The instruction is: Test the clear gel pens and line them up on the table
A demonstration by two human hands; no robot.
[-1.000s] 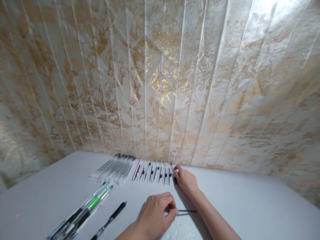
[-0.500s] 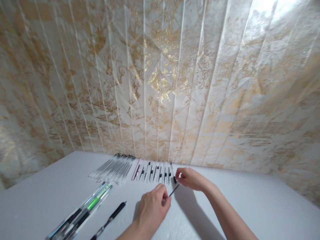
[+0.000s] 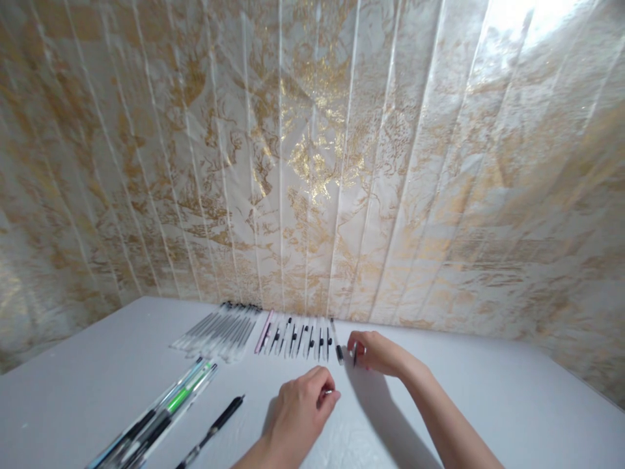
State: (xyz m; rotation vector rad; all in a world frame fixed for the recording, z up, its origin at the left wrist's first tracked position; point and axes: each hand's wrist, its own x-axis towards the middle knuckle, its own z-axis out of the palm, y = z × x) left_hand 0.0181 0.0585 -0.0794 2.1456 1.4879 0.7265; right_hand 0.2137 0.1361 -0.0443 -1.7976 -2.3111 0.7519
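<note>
My left hand (image 3: 305, 400) is closed above the white table, thumb against curled fingers. A small pale, shiny tip (image 3: 329, 391) shows at the pinch; the rest of that piece is hidden. To its right and farther back, my right hand (image 3: 375, 354) pinches a short, thin dark rod (image 3: 355, 354), probably a pen part. Just left of the right fingers lies a clear pen with a black grip (image 3: 340, 354), at the end of a row of clear pen parts with black pieces (image 3: 293, 339). The hands are apart.
A pink pen (image 3: 264, 332) lies at the row's left end. Beyond it is a fan of thin refills (image 3: 219, 331). Nearer, several pens, one bright green (image 3: 181, 396), lie bunched beside a single black pen (image 3: 215, 426). A gold-patterned sheet (image 3: 312, 163) rises behind the table (image 3: 488, 391).
The dark rod that stuck out from my left fingers no longer shows there. A dark rod now shows in my right fingers, which have shifted slightly right, away from the black-gripped pen.
</note>
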